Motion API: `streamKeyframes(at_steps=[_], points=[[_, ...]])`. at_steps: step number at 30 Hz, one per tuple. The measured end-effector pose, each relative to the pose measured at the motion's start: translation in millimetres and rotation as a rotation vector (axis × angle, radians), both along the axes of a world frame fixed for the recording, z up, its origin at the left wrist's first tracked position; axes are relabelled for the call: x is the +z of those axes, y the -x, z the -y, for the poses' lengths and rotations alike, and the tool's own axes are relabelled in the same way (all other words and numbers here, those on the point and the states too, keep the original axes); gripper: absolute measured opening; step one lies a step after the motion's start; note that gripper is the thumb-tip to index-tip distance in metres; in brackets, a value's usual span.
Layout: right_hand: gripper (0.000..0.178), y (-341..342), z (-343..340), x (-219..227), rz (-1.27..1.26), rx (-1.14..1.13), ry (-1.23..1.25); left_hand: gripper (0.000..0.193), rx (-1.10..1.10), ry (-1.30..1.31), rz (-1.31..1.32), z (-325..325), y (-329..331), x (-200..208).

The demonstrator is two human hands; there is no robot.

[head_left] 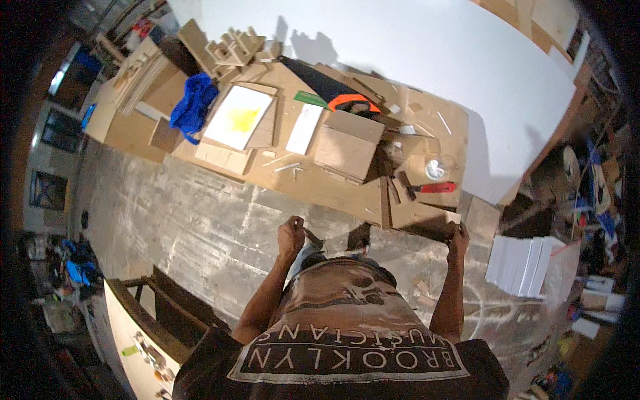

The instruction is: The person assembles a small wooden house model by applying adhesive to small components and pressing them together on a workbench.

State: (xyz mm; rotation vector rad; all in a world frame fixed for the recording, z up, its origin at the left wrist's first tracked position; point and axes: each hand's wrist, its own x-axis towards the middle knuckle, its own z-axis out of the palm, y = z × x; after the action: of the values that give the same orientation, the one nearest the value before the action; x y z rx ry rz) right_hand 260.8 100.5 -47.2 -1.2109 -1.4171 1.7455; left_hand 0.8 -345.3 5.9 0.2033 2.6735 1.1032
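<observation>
My left hand (291,237) is closed in front of the work table's near edge, over the floor. Whatever its fingers may pinch is too small to make out. By the table's near right corner, my right hand (458,241) is also closed, with a small pale piece (453,218) at its fingertips; I cannot tell whether it is gripped. Close to that hand on the wooden table top (267,175) lie a red-handled tool (437,188) and a round clear-and-white item (435,169). A brown box-like block (348,145) stands farther left, beside a white strip (306,128).
A saw-like tool with an orange handle (353,103) lies behind the block. Farther left are a white sheet with a yellow patch (241,117) and blue cloth (193,107). White panels (523,267) stack at right; a wooden frame (167,307) stands at lower left.
</observation>
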Motion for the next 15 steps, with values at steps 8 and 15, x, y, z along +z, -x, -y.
streamKeyframes(at_steps=[8,15], points=[[0.041,23.1,11.1,-16.7,0.481,0.014,-0.851,0.036,0.239,0.048,-0.331,72.4,94.1,-22.2],[0.043,-7.1,59.0,-5.5,0.684,-0.031,-0.937,0.049,0.171,0.294,-0.534,97.5,236.5,15.5]])
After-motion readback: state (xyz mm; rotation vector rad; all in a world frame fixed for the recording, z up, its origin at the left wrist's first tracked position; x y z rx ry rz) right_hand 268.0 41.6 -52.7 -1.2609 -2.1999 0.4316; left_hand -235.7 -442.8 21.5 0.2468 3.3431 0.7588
